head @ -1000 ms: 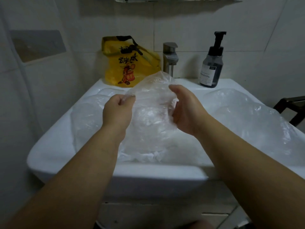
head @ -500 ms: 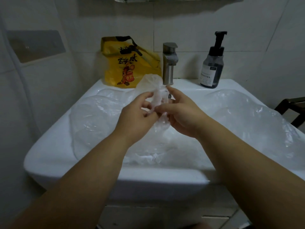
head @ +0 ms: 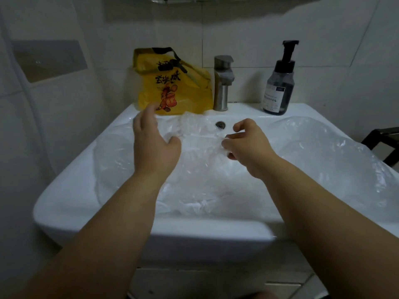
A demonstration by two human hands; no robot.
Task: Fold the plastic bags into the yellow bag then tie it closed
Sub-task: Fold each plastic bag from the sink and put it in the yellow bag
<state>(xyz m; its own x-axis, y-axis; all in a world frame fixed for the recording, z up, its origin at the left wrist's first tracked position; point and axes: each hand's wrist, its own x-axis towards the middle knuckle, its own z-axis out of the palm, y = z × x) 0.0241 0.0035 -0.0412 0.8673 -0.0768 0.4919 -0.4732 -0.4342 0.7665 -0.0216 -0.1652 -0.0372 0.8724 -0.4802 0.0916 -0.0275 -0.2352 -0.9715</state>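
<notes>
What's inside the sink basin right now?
The sink holds crumpled clear plastic bags; its overflow hole shows at the back wall. The bags hide the drain and basin floor.

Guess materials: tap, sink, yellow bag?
Tap: looks like brushed metal, a dull grey sheen with no mirror shine. Sink: probably glazed ceramic, white, smooth, glossy on the rim. Yellow bag: thin plastic film, creased and slightly shiny, with printed black and red graphics.
</notes>
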